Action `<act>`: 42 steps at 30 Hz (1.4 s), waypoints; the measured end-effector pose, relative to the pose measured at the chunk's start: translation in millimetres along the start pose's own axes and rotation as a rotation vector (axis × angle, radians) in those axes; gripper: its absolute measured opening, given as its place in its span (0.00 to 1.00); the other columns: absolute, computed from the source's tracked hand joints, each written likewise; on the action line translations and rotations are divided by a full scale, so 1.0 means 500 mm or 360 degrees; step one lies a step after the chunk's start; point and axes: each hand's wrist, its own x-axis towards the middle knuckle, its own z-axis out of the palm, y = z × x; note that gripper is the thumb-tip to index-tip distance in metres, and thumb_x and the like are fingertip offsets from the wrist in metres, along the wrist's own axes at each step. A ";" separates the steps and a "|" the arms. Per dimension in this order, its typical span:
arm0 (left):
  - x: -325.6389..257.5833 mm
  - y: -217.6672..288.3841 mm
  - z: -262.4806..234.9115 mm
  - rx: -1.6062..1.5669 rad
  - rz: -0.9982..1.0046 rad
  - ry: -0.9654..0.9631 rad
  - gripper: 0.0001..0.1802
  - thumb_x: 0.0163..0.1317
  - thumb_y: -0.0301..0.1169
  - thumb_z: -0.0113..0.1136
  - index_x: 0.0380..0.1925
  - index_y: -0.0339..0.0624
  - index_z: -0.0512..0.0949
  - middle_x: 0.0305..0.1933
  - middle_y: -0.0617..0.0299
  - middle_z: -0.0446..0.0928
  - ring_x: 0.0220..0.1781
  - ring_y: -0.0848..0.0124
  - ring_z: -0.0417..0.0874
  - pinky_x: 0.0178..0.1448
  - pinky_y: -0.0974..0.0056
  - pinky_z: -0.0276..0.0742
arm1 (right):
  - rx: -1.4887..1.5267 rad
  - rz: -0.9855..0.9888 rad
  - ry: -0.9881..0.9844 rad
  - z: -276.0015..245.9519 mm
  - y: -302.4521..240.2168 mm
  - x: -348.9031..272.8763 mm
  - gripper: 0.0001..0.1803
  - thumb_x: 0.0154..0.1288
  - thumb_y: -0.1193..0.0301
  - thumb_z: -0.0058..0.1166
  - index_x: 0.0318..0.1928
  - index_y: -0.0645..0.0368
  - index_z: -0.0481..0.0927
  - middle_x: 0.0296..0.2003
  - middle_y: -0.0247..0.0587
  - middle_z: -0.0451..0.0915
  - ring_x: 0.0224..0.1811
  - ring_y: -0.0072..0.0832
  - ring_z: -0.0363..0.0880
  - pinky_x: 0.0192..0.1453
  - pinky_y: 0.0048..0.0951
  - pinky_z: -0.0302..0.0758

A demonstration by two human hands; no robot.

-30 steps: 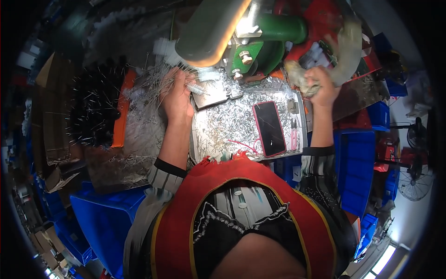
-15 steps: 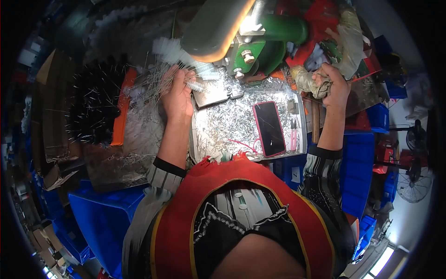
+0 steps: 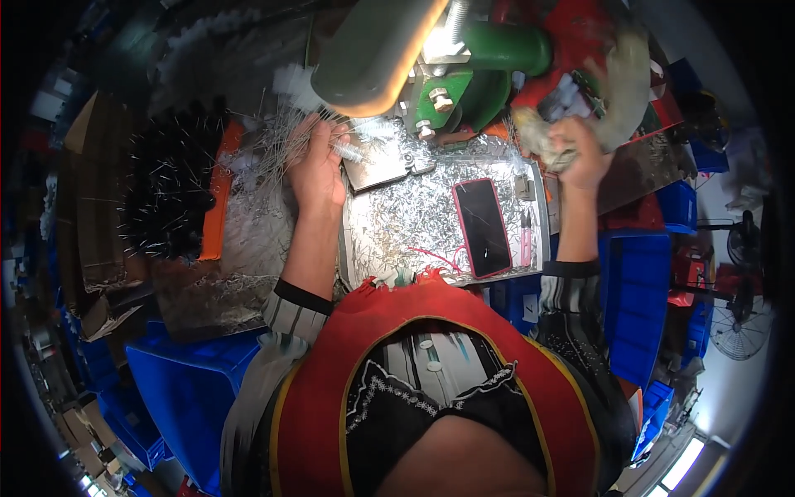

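Observation:
My left hand [image 3: 317,166] is closed on a bundle of thin metal pins [image 3: 281,141], holding a small white piece toward the metal block [image 3: 377,166] under the green press machine [image 3: 464,70]. My right hand [image 3: 575,149] is raised at the right and grips a cloth-wrapped lever handle [image 3: 538,132] of the machine. Between my hands lies a tray [image 3: 414,219] covered in silvery metal scraps, with a dark phone in a red case [image 3: 482,225] lying on it.
A black brush-like rack stuck with pins [image 3: 170,195] and an orange strip [image 3: 222,195] sit to the left. Blue plastic bins stand at lower left [image 3: 178,381] and right [image 3: 638,298]. A pink pen-like tool [image 3: 527,236] lies beside the phone. A fan [image 3: 737,327] stands at far right.
My right hand has moved to the right and down with the wrapped handle. My left hand has stayed at the block, shifting the pins slightly.

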 end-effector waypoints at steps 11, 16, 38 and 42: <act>-0.006 0.001 0.003 -0.0131 0.0041 0.0126 0.12 0.59 0.22 0.53 0.43 0.33 0.67 0.34 0.54 0.73 0.37 0.65 0.77 0.42 0.64 0.76 | 0.0084 0.0757 0.0173 0.019 -0.089 0.041 0.10 0.52 0.77 0.51 0.17 0.68 0.71 0.15 0.44 0.69 0.18 0.32 0.69 0.32 0.31 0.71; -0.006 -0.002 0.011 -0.0119 0.0049 0.0173 0.12 0.59 0.23 0.53 0.43 0.34 0.67 0.35 0.55 0.72 0.38 0.65 0.77 0.43 0.64 0.76 | 0.0176 0.0711 0.0194 0.001 -0.068 0.040 0.06 0.46 0.77 0.57 0.25 0.66 0.74 0.19 0.40 0.74 0.17 0.29 0.74 0.22 0.26 0.71; -0.010 0.008 0.015 0.0143 -0.0082 -0.0083 0.12 0.55 0.23 0.59 0.39 0.34 0.73 0.33 0.61 0.74 0.28 0.75 0.74 0.29 0.74 0.73 | 0.0236 0.0614 0.0216 0.016 -0.043 0.012 0.04 0.48 0.79 0.55 0.27 0.67 0.75 0.22 0.42 0.75 0.20 0.28 0.74 0.26 0.27 0.75; -0.017 0.012 0.030 0.0121 -0.0181 -0.0095 0.14 0.55 0.21 0.58 0.41 0.31 0.70 0.34 0.56 0.73 0.32 0.67 0.78 0.32 0.72 0.79 | 0.0145 0.0611 0.0255 0.025 -0.061 0.016 0.06 0.51 0.78 0.52 0.23 0.70 0.74 0.17 0.45 0.73 0.18 0.31 0.72 0.30 0.31 0.73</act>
